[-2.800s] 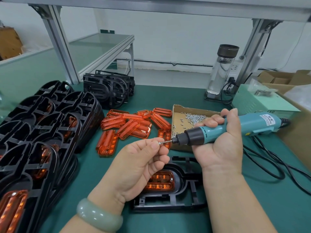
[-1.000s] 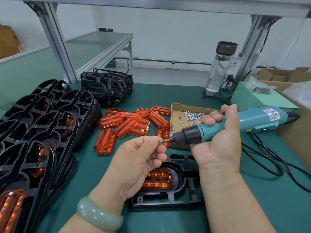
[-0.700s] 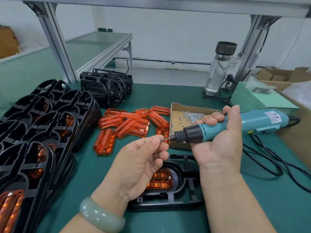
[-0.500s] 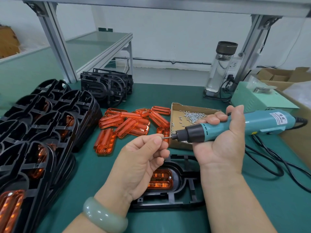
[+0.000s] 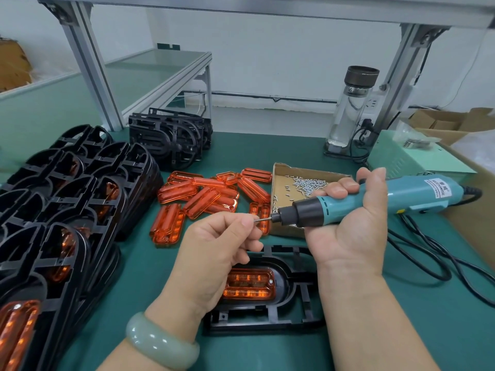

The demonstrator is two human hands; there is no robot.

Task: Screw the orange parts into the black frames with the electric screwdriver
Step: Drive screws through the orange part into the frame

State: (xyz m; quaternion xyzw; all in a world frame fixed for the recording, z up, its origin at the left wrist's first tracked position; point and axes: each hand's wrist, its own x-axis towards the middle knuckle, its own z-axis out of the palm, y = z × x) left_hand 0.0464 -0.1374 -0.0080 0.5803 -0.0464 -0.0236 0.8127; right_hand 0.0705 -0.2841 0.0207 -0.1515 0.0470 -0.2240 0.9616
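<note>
Head view: right hand point(image 5: 348, 231) grips screwdriver point(image 5: 417, 195) lying crosswise, bit leftward (left hand point(image 5: 214, 245) pinches a screw point(image 5: 256, 220)).

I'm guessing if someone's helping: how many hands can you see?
2. The right hand grips the electric screwdriver; the left hand, wearing a green bangle, pinches a screw at its tip. Both are above the black frame.

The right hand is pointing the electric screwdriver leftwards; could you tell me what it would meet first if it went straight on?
Most likely the left hand: the right hand aims the electric screwdriver bit straight at its fingertips, which seem to pinch a small screw against the bit tip.
</note>
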